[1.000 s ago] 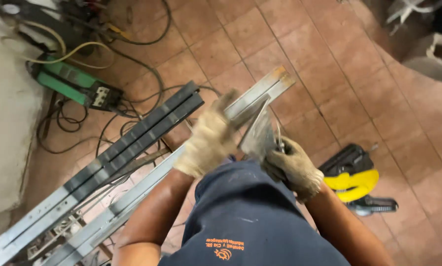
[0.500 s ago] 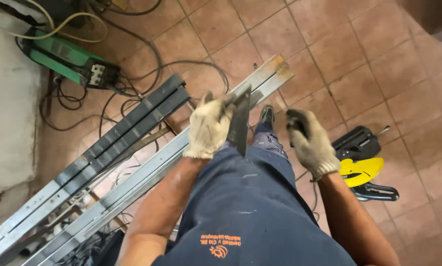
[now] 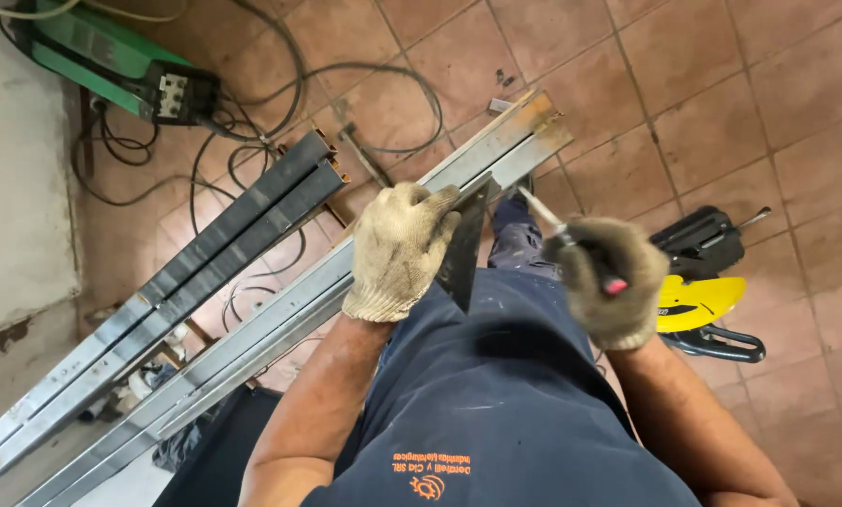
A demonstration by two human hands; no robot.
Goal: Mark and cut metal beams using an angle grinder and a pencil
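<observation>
My left hand [image 3: 397, 249], in a worn tan glove, presses a dark metal square [image 3: 465, 246] against the side of a long grey steel channel [image 3: 280, 314] that runs from lower left to upper right. My right hand [image 3: 609, 282], also gloved, grips a thin pointed tool [image 3: 545, 214] with a red end; its tip points up and left toward the channel's far end, close to the square. The channel's rusty cut end [image 3: 538, 117] lies just beyond both hands.
A pair of dark steel bars [image 3: 242, 230] lies parallel to the channel on the left. A green welding machine [image 3: 111, 66] with black cables [image 3: 252, 141] sits at the upper left. A yellow and black power tool [image 3: 698, 296] rests on the tiled floor at right.
My right hand has taken up the thin tool and aimed it at the channel. The left hand still holds the square against the channel. The camera has tilted slightly.
</observation>
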